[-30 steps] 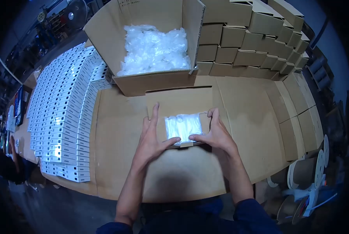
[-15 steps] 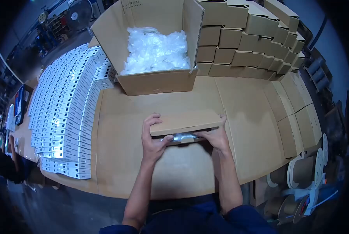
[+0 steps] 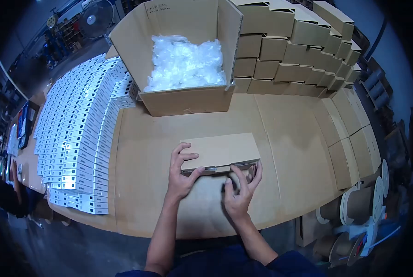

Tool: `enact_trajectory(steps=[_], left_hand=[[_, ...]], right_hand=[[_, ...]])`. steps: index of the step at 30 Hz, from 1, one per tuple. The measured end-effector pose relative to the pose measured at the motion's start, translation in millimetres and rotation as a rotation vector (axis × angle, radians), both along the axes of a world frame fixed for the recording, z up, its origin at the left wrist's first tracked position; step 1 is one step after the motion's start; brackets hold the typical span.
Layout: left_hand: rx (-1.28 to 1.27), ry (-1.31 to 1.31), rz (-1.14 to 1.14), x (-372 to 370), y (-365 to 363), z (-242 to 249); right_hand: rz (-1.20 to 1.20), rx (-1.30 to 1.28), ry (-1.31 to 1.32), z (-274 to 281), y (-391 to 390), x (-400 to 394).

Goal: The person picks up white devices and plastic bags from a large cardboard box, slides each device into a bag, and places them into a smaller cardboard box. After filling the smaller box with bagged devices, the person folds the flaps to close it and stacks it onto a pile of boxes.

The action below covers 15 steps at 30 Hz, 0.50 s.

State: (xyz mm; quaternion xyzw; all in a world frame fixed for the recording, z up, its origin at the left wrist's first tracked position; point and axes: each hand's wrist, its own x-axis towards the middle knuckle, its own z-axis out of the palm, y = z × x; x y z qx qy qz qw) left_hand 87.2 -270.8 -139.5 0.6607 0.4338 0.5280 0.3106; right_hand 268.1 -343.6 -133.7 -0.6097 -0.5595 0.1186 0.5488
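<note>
Matt brown cardboard forms the small flat box, the cardboard-covered counter, the stacked cartons and the large open carton. Glossy, crinkled clear plastic bags fill that carton (light glints off them); white printed boxes look smooth.

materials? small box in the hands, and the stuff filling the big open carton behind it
Small box: looks like plain brown cardboard, matte, unprinted, with folded flap edges at the front. Filling in the big open carton: seems to be clear thin plastic film, probably bags; it is crinkled, glossy and translucent white. What the bags hold cannot be told.
</note>
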Motion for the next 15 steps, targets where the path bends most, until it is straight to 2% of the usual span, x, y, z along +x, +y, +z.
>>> enact_trajectory(steps=[10, 11, 14, 15], left_hand=[[0.032, 0.075, -0.071, -9.1, -4.1, 5.5], [0.04, 0.163, -0.048, -11.9, -6.3, 3.0], [0.118, 0.708, 0.046, -6.2, -26.2, 40.3], [0.134, 0.755, 0.051, -0.1, -31.2, 44.5]], right_hand=[[0.043, -0.121, 0.214, 7.3, 9.6, 8.8], [0.048, -0.13, 0.198, 10.3, 8.6, 10.0], [0.063, -0.083, 0.101, 8.7, 11.7, 14.6], [0.067, -0.058, 0.059, 9.8, 12.8, 16.5]])
